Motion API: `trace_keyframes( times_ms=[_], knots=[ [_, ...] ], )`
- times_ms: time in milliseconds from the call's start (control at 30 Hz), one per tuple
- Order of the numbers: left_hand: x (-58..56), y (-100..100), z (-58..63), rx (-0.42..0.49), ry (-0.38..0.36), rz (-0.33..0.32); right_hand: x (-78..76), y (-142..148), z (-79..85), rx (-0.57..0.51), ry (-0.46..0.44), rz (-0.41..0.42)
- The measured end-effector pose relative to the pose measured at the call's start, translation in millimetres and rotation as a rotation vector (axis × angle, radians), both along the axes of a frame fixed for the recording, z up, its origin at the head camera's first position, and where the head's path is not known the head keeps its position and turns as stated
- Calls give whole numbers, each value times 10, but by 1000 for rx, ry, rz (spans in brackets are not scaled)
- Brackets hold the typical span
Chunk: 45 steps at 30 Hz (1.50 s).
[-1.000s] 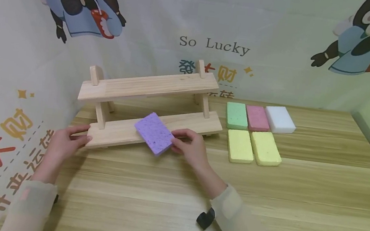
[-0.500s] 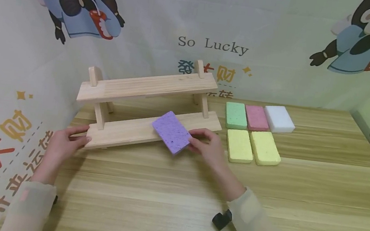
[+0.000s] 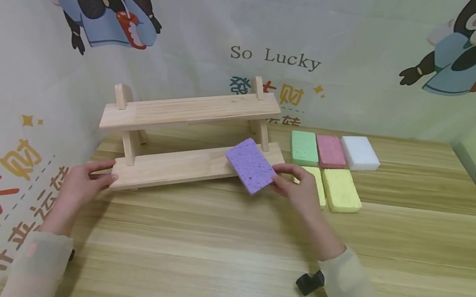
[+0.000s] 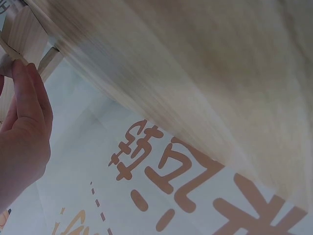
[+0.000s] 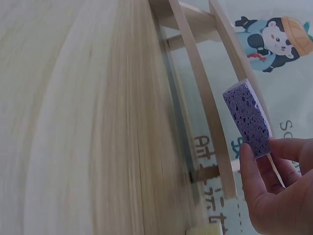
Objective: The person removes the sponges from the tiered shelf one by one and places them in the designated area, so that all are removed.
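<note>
A purple sponge (image 3: 250, 166) hangs tilted in front of the right part of a two-tier wooden rack (image 3: 182, 164). My right hand (image 3: 297, 188) pinches it by its right corner between thumb and fingers. In the right wrist view the porous sponge (image 5: 247, 115) shows its edge, with the rack (image 5: 208, 103) behind it. At the lower shelf's left end my left hand (image 3: 83, 186) grips the board between thumb and fingers. The left wrist view has that left hand (image 4: 27, 117) at its left edge, fingertips on the wood.
Right of the rack lie a green sponge (image 3: 304, 148), a pink one (image 3: 331, 151) and a white block (image 3: 360, 153). Two yellow sponges (image 3: 341, 191) lie in front of them, one partly behind my right hand. A printed cloth (image 3: 200, 20) hangs behind the wooden table (image 3: 189, 256).
My right hand has carried the purple sponge rightward along the lower shelf and now covers part of a yellow sponge. The left hand and the rack stay in place.
</note>
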State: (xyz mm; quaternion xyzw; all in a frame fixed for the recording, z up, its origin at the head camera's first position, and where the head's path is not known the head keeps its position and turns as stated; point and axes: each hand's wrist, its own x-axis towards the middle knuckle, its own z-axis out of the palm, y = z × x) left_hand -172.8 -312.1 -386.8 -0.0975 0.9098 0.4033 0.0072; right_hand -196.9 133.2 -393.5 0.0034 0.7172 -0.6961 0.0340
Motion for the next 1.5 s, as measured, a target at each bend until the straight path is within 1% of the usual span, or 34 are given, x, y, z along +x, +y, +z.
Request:
trace_keyframes(
  times_ms=[267,467,600,767,933,1100,1233,1367,1500],
  knots=[
    [-20,-9,15,-9,-1,-2,27,337,26,-29,20,-34],
    [-29,-13,29,-9,-7,0,47,568,87,-60,25,-75],
    [-30,-14,34,-12,0,-3,62,698,143,-67,12,-95],
    [-32,-9,26,-15,0,-6,82,869,182,-126,-11,-106],
    [-35,-1,14,-16,1,-6,103,1051,197,-152,-5,-126],
    [-33,2,6,5,-4,-10,133,1218,197,-186,16,-151],
    [-30,-9,-7,5,-6,-5,162,1316,201,-212,3,-189],
    [-36,-27,-30,-2,-7,-5,194,1412,204,-215,-11,-229],
    [-39,-38,-45,-4,-18,-3,224,1507,201,-259,3,-237]
  ],
)
